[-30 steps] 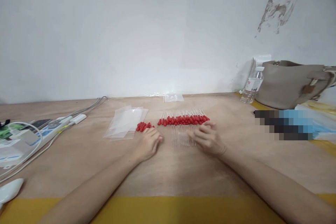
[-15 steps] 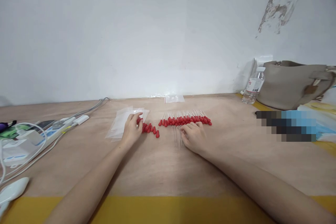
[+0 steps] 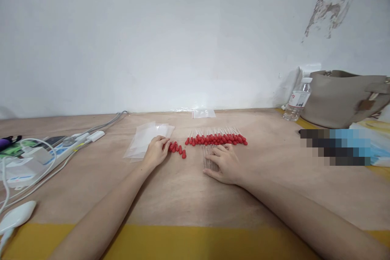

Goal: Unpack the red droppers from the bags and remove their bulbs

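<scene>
My left hand (image 3: 157,150) rests at the left end of a small pile of loose red rubber bulbs (image 3: 179,150). Its fingers are curled together over the nearest bulbs and hide part of them. Thin clear tubes (image 3: 207,152) lie side by side on the table. Over them is my right hand (image 3: 224,164), thumb and fingers apart, fingertips touching or just above the tubes. Just beyond lies a row of droppers (image 3: 216,139), with red bulbs toward me and pale thin stems pointing to the wall.
Flat clear plastic bags (image 3: 137,142) lie left of the loose bulbs; another small bag (image 3: 203,113) is by the wall. A power strip (image 3: 67,150) with chargers and cables stands left. On the right are a water bottle (image 3: 298,99) and a grey-beige handbag (image 3: 338,99).
My left hand has lowered and its fingers have closed in over the bulbs. The fingers of my right hand have spread, with the thumb moved nearer to me across the tubes.
</scene>
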A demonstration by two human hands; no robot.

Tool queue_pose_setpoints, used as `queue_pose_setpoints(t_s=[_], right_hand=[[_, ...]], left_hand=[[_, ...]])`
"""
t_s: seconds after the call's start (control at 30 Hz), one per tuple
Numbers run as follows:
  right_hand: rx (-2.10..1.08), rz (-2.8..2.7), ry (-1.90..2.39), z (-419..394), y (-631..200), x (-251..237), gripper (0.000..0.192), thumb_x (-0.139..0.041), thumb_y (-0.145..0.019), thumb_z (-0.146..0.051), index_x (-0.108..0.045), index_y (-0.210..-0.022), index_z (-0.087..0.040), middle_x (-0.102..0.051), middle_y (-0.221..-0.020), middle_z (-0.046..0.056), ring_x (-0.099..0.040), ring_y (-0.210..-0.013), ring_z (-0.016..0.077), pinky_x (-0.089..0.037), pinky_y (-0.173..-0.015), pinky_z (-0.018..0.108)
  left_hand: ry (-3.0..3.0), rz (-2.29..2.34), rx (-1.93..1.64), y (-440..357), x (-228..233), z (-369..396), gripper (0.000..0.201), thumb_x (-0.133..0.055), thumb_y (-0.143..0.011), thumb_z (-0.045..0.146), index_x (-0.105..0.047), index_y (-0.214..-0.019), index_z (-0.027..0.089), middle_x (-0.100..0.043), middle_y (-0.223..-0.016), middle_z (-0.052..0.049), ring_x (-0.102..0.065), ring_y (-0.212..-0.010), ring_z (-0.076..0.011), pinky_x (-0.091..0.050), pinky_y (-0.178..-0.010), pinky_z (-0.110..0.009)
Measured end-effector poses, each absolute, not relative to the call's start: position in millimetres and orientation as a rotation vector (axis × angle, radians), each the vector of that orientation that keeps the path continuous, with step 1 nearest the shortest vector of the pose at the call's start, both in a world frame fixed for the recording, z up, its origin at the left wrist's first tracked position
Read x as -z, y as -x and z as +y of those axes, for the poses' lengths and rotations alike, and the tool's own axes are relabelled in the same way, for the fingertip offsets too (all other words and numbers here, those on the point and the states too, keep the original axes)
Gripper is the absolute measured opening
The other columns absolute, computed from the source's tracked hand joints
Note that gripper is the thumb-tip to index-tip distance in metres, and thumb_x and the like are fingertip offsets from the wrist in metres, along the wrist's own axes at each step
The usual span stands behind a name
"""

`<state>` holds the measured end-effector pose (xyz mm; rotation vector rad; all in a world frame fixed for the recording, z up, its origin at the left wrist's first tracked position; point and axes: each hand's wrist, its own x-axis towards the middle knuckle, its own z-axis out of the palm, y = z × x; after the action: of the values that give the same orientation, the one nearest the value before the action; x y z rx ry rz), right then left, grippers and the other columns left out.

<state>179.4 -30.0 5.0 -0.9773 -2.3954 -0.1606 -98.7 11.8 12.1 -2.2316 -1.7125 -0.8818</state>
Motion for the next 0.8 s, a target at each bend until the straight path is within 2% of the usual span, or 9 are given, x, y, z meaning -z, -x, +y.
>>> queue_pose_setpoints(t_s=[0.13,0.3,0.5,0.7,0.8], right_hand=[[0.14,-2.424,0.981,-30.4,-182.9,-7.0,0.041,-0.05,-0.075,-0.054,-0.06,-0.098,-0.022,-0.056,-0.095,0.007,-0.045,-0.088,0.0199,-0.023,-0.079,0.037],[0.099,-2.484,0.958,-31.1,-190.8,-9.6,0.05,-0.048,-0.073,-0.059,-0.055,-0.107,-0.023,-0.052,-0.106,0.008,-0.044,-0.092,0.0211,-0.023,-0.083,0.039],[0.11,-2.489,0.991,-29.5,-192.3,-10.1,0.041,-0.045,-0.079,-0.053,-0.055,-0.107,-0.025,-0.051,-0.109,0.008,-0.043,-0.097,0.022,-0.022,-0.085,0.04],[0.149,-2.466,0.995,-29.3,-190.8,-9.7,0.039,-0.047,-0.079,-0.05,-0.056,-0.107,-0.024,-0.051,-0.111,0.008,-0.043,-0.097,0.0215,-0.023,-0.084,0.039],[0.162,-2.414,0.987,-30.4,-191.5,-6.0,0.038,-0.049,-0.078,-0.049,-0.056,-0.105,-0.023,-0.053,-0.108,0.008,-0.044,-0.094,0.0209,-0.025,-0.084,0.039]], left_hand=[[2.246,-1.693,0.815,100.2,-12.3,9.8,0.032,-0.036,-0.085,0.03,-0.066,-0.087,0.018,-0.064,-0.085,-0.007,-0.055,-0.085,-0.0214,-0.042,-0.081,-0.034],[2.19,-1.668,0.929,102.4,-14.3,7.2,0.031,-0.039,-0.085,0.03,-0.064,-0.093,0.016,-0.064,-0.091,-0.008,-0.053,-0.089,-0.0224,-0.042,-0.082,-0.035],[2.156,-1.557,1.014,88.0,-21.5,-1.3,0.024,-0.043,-0.083,0.03,-0.064,-0.088,0.018,-0.061,-0.088,-0.006,-0.05,-0.09,-0.0208,-0.041,-0.082,-0.033],[2.467,-1.385,0.786,47.2,-33.6,3.4,0.023,-0.049,-0.081,0.032,-0.06,-0.097,0.02,-0.06,-0.09,-0.004,-0.051,-0.088,-0.0196,-0.039,-0.082,-0.033],[2.437,-1.444,0.766,25.3,-34.1,16.8,0.022,-0.048,-0.081,0.036,-0.06,-0.091,0.02,-0.06,-0.086,-0.005,-0.051,-0.087,-0.0207,-0.038,-0.082,-0.035]])
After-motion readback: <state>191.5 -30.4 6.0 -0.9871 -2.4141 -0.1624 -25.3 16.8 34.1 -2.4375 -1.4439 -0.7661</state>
